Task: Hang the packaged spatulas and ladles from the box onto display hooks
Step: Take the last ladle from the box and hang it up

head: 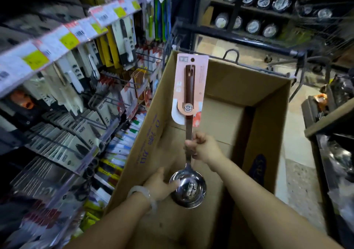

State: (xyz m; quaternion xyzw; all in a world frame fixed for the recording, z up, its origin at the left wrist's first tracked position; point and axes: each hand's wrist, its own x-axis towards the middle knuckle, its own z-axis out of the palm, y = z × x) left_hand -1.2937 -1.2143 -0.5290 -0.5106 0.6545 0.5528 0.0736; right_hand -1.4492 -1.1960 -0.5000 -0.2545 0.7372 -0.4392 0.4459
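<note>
I have my right hand [201, 146] gripping the steel ladle with its pink card sleeve [189, 103] upright above the brown cardboard box [268, 114], left hand [162, 185] loosely touching its bowl; box looks emptied, hanging on a wire display hook [115, 78] remains.

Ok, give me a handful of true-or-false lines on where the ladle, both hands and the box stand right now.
1. The right hand grips the ladle by its metal shaft, below the pink card. True.
2. The ladle's bowl points up and its handle points down. False: the bowl is at the bottom and the carded handle at the top.
3. The left hand touches the rim of the bowl. True.
4. The ladle already hangs on a display hook. False: it is held over the cardboard box.
5. The left wrist is bare. False: it wears a pale bracelet.
</note>
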